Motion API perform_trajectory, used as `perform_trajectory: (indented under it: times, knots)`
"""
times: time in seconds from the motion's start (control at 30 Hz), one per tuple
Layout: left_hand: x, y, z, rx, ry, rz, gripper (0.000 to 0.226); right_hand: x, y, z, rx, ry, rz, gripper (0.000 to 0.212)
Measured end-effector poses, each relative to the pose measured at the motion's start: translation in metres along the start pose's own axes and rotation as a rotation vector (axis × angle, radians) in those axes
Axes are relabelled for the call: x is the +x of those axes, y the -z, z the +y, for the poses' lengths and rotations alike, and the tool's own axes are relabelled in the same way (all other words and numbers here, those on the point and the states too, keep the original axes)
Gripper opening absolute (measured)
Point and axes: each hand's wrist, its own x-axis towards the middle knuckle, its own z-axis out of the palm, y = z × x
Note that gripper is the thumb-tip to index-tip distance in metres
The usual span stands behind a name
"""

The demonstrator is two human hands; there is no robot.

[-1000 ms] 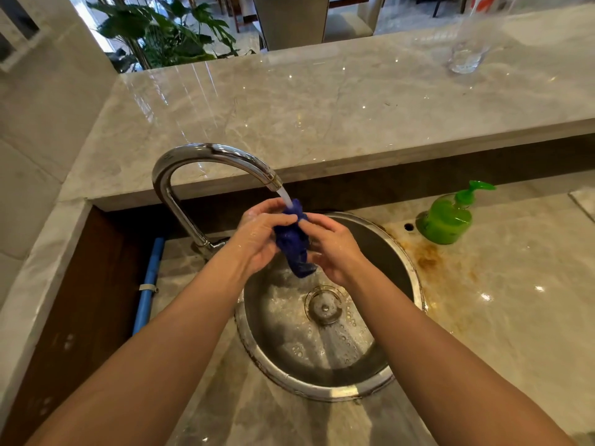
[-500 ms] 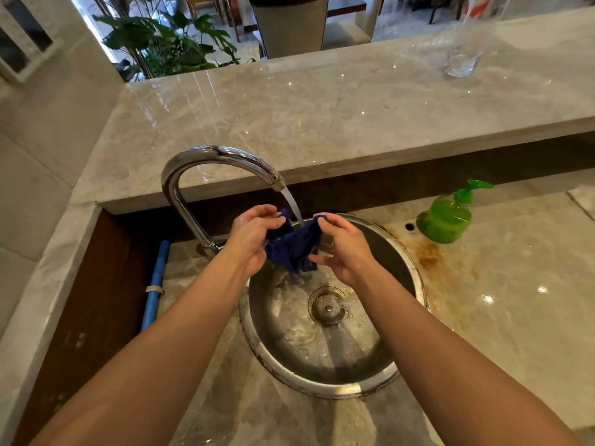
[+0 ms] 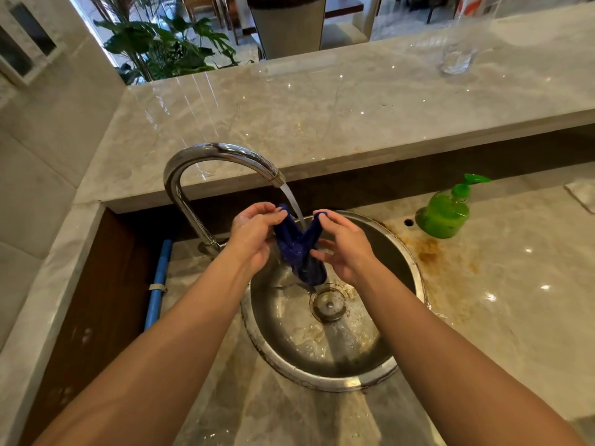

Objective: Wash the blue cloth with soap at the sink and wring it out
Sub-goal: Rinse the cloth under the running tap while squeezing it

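Both hands hold the blue cloth (image 3: pixel 297 249) over the round steel sink (image 3: pixel 322 383), which is set into the lower surface (image 3: pixel 515 284) near its far left corner. The left hand (image 3: pixel 254 235) pinches one upper end of the cloth in curled fingers (image 3: pixel 257 209). The right hand (image 3: pixel 346 246) pinches the other end between thumb and forefinger, its remaining fingers loosely spread below. Between the two grips the cloth sags in a V, and its bunched lower part hangs just above the drain (image 3: pixel 329 305). Water (image 3: pixel 294 202) runs from the curved tap (image 3: pixel 206 156) onto the middle of the V. A green soap bottle (image 3: pixel 446 214) stands at the surface's far edge, right of the sink. A clear glass (image 3: pixel 457 56) sits on the raised ledge (image 3: pixel 322 107) towards its far right corner.
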Motion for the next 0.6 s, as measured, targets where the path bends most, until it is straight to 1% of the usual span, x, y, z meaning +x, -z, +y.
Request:
perform_trajectory:
  times: [0.13,0.23,0.33,0.37,0.4,0.47,0.5,0.53,0.6]
  knots:
    - [-0.005,-0.008,0.001,0.018,-0.007,-0.001,0.021,-0.007,-0.003,-0.004,-0.018,0.047,-0.051,0.018]
    - [-0.008,-0.017,0.0,0.068,-0.036,-0.009,0.024,-0.009,-0.007,-0.009,0.081,0.067,-0.109,0.021]
    - [-0.01,-0.024,-0.002,0.118,-0.056,-0.052,0.029,-0.012,-0.013,-0.018,0.167,0.072,-0.138,0.025]
    - [-0.01,-0.026,-0.002,0.162,-0.073,-0.061,0.027,-0.014,-0.015,-0.021,0.2,0.068,-0.138,0.026]
    - [-0.009,-0.028,-0.004,0.255,-0.121,-0.063,0.023,-0.016,-0.018,-0.024,0.23,0.063,-0.134,0.025]
    - [-0.008,-0.033,-0.009,0.559,-0.274,-0.079,0.018,-0.018,-0.022,-0.029,0.27,0.058,-0.126,0.022]
    - [-0.007,-0.033,-0.012,0.698,-0.334,-0.083,0.022,-0.018,-0.024,-0.03,0.284,0.056,-0.126,0.021]
    - [-0.007,-0.033,-0.015,0.781,-0.361,-0.069,0.026,-0.019,-0.027,-0.032,0.292,0.053,-0.126,0.021]
    - [-0.007,-0.033,-0.016,0.705,-0.334,-0.047,0.03,-0.018,-0.03,-0.035,0.277,0.051,-0.126,0.022]
